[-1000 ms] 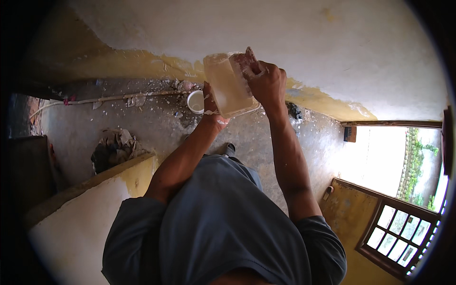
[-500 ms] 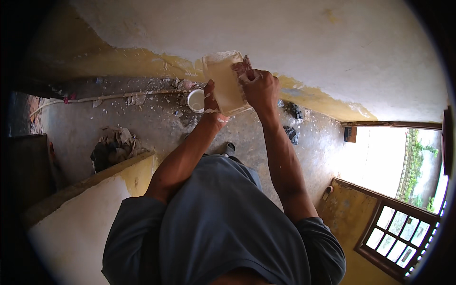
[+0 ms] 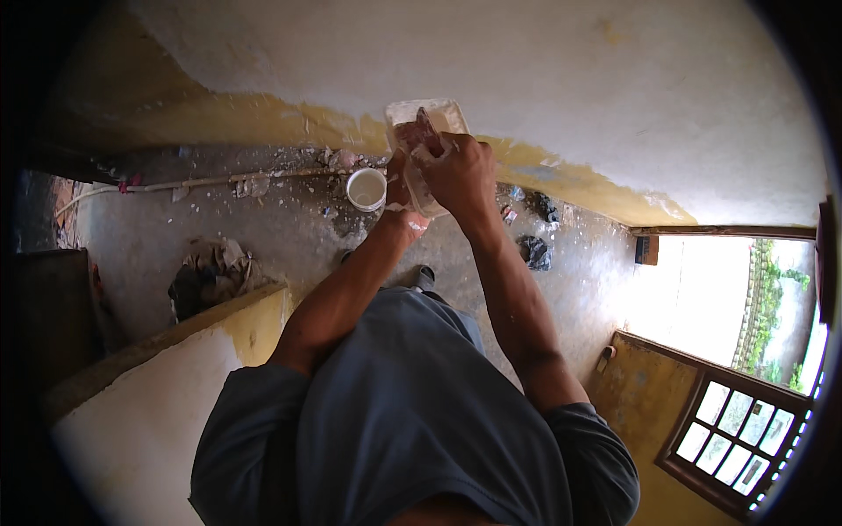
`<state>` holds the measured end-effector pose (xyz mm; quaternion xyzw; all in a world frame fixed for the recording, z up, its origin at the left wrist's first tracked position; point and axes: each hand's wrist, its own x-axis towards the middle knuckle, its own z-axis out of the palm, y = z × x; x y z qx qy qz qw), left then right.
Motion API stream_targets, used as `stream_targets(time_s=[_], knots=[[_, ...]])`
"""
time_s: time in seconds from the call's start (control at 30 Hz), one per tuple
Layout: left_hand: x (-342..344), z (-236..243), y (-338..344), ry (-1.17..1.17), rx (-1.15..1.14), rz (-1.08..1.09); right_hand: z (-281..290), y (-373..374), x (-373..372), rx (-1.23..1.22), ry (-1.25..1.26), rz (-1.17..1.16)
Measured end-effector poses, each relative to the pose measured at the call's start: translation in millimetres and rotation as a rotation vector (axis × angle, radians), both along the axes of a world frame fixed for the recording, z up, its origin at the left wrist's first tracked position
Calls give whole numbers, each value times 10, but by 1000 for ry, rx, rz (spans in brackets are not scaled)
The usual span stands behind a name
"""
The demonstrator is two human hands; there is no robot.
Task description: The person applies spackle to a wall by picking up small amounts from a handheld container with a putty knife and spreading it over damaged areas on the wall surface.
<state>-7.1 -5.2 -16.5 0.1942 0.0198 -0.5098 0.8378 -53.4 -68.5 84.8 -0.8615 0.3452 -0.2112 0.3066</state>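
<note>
My left hand (image 3: pixel 399 202), smeared with white material, grips the left side of a rectangular, pale plastic tray (image 3: pixel 444 115) from beside and below. My right hand (image 3: pixel 460 175) is closed on a reddish-brown scraper (image 3: pixel 421 124), holding it over and against the inside of the tray, and covers much of the tray's right side. A round white bucket (image 3: pixel 366 188) stands on the floor just beyond my left hand.
The patchy white and yellow wall (image 3: pixel 614 114) rises ahead. A pipe (image 3: pixel 219 180), scattered flakes, crumpled sacks (image 3: pixel 219 280) and a dark plastic bag (image 3: pixel 533 252) lie on the concrete floor (image 3: pixel 149 237). A low wall (image 3: pixel 140 403) is at left, a bright doorway (image 3: pixel 684 289) at right.
My right hand and the scraper have moved left and slightly down, across the tray. The tray has shifted a little to the right and now shows less of its inside.
</note>
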Motion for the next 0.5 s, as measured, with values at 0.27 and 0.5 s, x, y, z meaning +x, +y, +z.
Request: stream_targets(time_s=[0.27,0.5], knots=[[-10,79,-19,46,-22,-14,-107,-266,-20,-19,-6,-64],[75,-115,-50,20,-155,-17,24,-436,-367,37,-168,-99]])
